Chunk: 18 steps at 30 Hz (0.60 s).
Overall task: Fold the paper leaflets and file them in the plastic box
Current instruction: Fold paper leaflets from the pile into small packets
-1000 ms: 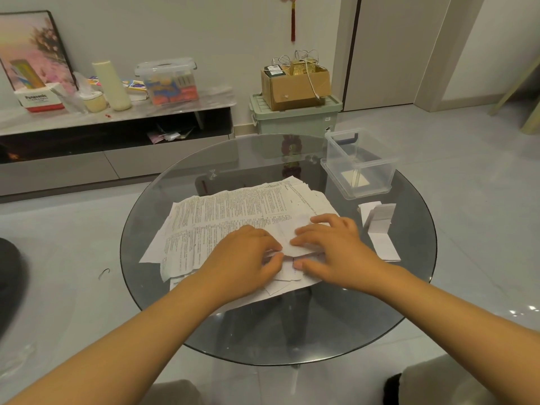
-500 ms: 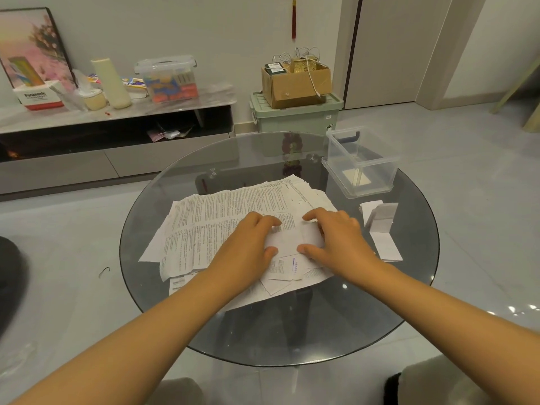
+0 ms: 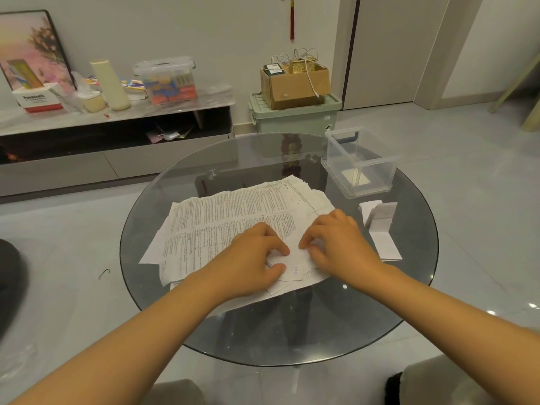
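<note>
Both hands work at the near edge of a spread pile of printed leaflets (image 3: pixel 233 220) on the round glass table (image 3: pixel 336 325). The left hand (image 3: pixel 251 258) and the right hand (image 3: pixel 339 244) each have curled fingers on one small white leaflet (image 3: pixel 295 260) lying on top of the pile, the left grip pinching its edge between thumb and fingertips, the right grip pressing and pinching the opposite edge. Just right of the pile, a few folded leaflets (image 3: pixel 380 229) lie on the glass. Beyond them, near the table's far right edge, sits the clear plastic box (image 3: pixel 359 162), with one pale folded paper (image 3: pixel 355 178) lying inside it.
</note>
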Tool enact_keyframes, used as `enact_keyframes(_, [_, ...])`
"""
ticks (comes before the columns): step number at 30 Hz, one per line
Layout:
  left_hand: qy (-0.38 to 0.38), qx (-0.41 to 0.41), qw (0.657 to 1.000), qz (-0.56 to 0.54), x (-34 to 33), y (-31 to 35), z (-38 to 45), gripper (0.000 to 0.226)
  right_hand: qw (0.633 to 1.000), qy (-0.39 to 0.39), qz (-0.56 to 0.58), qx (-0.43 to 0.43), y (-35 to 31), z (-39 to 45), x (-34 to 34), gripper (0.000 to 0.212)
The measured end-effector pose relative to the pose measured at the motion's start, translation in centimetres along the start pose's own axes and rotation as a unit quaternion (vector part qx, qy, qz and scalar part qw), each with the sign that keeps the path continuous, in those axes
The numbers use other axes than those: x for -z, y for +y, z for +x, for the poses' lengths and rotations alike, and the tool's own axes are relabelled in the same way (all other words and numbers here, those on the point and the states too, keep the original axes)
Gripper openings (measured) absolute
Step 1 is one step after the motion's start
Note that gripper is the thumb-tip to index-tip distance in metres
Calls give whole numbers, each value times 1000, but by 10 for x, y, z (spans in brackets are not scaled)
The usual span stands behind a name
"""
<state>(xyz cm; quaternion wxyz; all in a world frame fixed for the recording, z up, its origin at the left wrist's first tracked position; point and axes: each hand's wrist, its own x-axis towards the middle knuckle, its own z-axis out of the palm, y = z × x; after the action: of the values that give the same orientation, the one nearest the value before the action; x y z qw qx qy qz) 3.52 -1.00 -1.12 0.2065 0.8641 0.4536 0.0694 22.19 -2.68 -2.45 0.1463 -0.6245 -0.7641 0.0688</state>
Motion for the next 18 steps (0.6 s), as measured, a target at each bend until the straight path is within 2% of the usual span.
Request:
enact_keyframes(2, [-23,-11,1000,-13,0,1,-2,35,999,-18,35,6,-3,-3,1,22])
enact_keyframes(5, [-43,-19,999,-14,1,0,-2,40,998,-54,32,14,-4,-10,3,36])
enact_keyframes(9, [-37,-21,999,-20,4,-1,0,33,997,-65,13,24,-3,-14,4,47])
enact_keyframes(15, [27,-39,997,-55,8,1,1,14,998,-63,14,29,-3,-15,7,52])
enact_keyframes(18, [67,-38,993,-90,6,5,5,11,998,-43,33,24,-4,-15,9,37])
